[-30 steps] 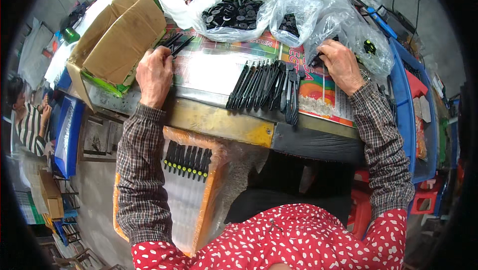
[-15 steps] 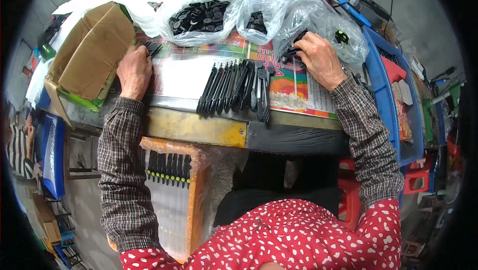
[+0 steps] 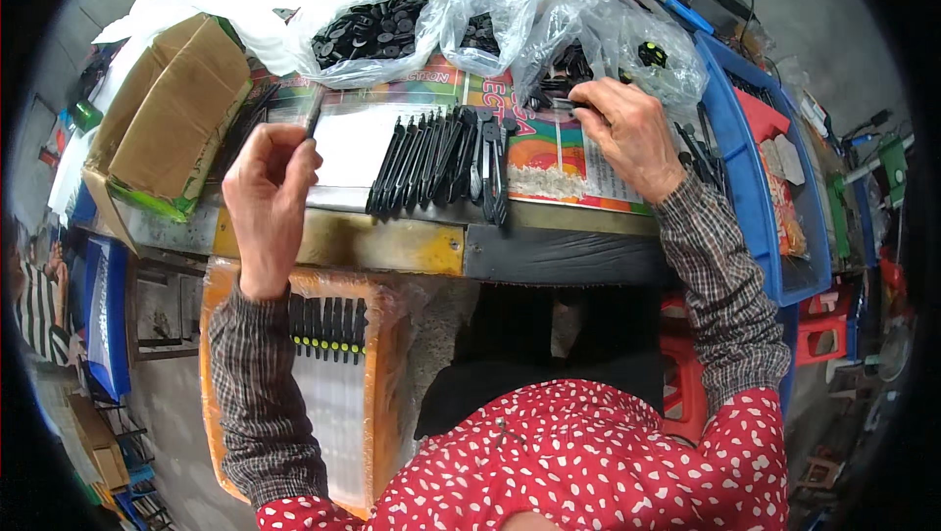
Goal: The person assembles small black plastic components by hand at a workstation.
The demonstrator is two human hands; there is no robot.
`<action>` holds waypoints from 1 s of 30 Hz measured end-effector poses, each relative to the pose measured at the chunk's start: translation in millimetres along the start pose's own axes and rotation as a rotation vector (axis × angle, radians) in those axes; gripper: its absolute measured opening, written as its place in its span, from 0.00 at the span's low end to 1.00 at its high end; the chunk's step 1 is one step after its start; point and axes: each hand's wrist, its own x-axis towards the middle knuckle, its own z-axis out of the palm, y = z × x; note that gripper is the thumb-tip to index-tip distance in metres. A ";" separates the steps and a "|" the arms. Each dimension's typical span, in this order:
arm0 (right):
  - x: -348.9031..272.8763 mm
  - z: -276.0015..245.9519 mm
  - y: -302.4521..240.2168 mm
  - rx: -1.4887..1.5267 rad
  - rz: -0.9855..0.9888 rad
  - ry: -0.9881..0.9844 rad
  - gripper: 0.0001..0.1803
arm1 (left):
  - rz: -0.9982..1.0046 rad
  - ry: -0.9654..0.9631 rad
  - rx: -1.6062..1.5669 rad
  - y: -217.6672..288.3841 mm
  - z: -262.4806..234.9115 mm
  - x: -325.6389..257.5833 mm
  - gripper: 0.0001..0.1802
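The L. hand [image 3: 267,200] is raised above the counter [image 3: 338,242], on the left; its grip is closed, w/ thumb and fingers pinching a thin black stick [image 3: 313,115], which points upward and away. The R. hand [image 3: 632,134] has its grip closed on a small dark pc. [image 3: 551,102], partly hidden at the fingertips, just before the clear bags [image 3: 564,2]. Betw. both hands, a row of slim black pcs. [image 3: 431,159] lies on the counter, side by side, slightly slanted. They are long and narrow, w/ shiny edges; those at the R. end show a rounded head. About writing: the colourful printed sheet [image 3: 549,154] carries large red letters near the row's R. end, also smaller letters on a band behind; print at its R. side is too small for reading.
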 end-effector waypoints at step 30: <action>-112.6 -40.7 -103.4 1.336 0.783 -0.324 0.10 | -0.459 -0.337 -0.780 92.0 128.5 -136.9 0.11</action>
